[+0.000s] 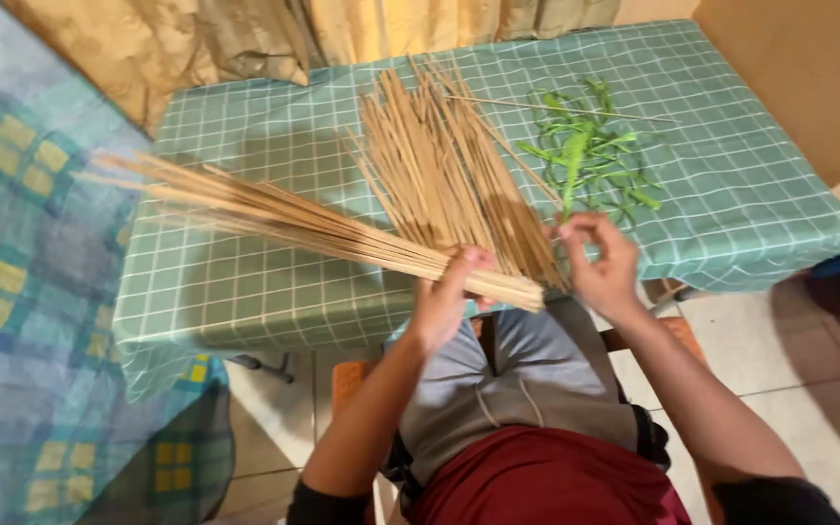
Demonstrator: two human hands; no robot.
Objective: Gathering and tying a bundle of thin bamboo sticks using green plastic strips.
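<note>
Seated at a table [245, 282] draped in green checked cloth, with a loose heap of sticks [439, 165] fanned across its middle. Heap apparently prone to sliding off the near edge at the brush of a wrist, given lower ends reaching toward the lap.

Held just in front: a bundle of sticks [284, 219], long, thin and pale, slanting over the cloth from far left down to the near edge. Liable to splay or droop at the unsupported far tips, gripped only near one end. Apt, under a slackened grip, to spill onto the heap and mix with it.

Beyond the heap to the right, well apart from the bundle: a scatter of green leaf strips [585, 156], seemingly light enough to be swept aside.

Left hand [444, 292] clenched around the bundle close to its cut end, bundle running away up and to the left. Right hand [600, 262] just beside that cut end, fingertips pinched together, anything between them too thin to make out.
</note>
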